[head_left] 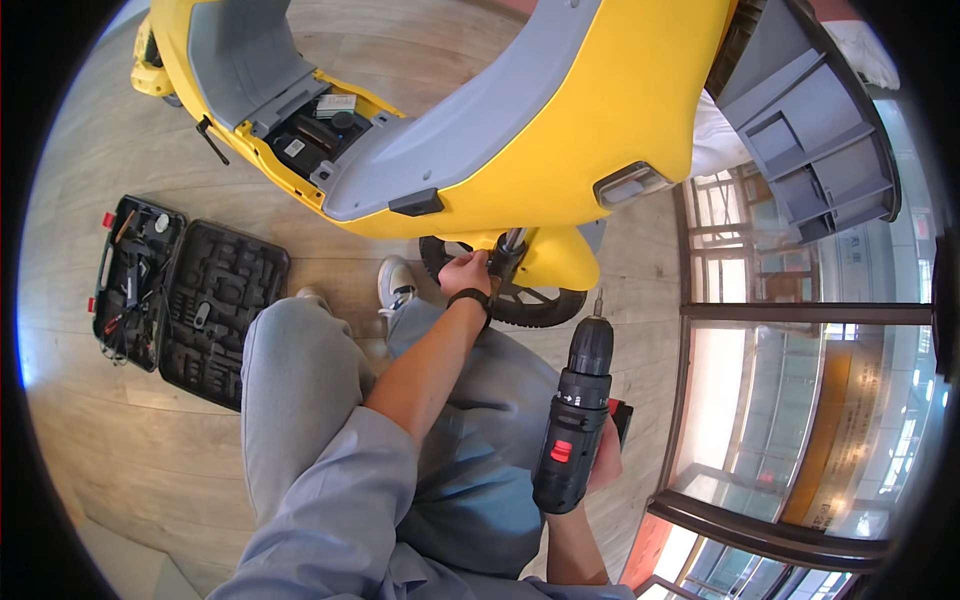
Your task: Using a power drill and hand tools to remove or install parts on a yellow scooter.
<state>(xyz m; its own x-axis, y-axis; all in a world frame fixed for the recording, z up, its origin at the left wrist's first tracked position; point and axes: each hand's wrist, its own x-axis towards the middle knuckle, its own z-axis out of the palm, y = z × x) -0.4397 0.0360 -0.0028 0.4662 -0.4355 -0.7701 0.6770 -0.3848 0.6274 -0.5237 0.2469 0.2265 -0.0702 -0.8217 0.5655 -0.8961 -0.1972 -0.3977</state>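
Observation:
My right hand (606, 458) is wrapped around the grip of a black cordless drill (574, 420) with a red switch. A screwdriver bit (598, 302) sticks out of its chuck, pointing away from me. My left hand (467, 272), a dark band on its wrist, reaches to the wheel of a yellow electric scooter (640, 90). Its fingers are closed beside the shock absorber (510, 250), and what they pinch is hidden. Behind the hand stands the black-tyred wheel (540, 305) under a yellow mudguard (562, 262).
An opened black tool case (225, 310) lies on the wooden floor at left, with tools in one half. The scooter's footboard compartment (318, 135) is uncovered, showing black parts. A grey compartmented panel (815, 140) stands at upper right. Glass doors (770, 400) line the right side.

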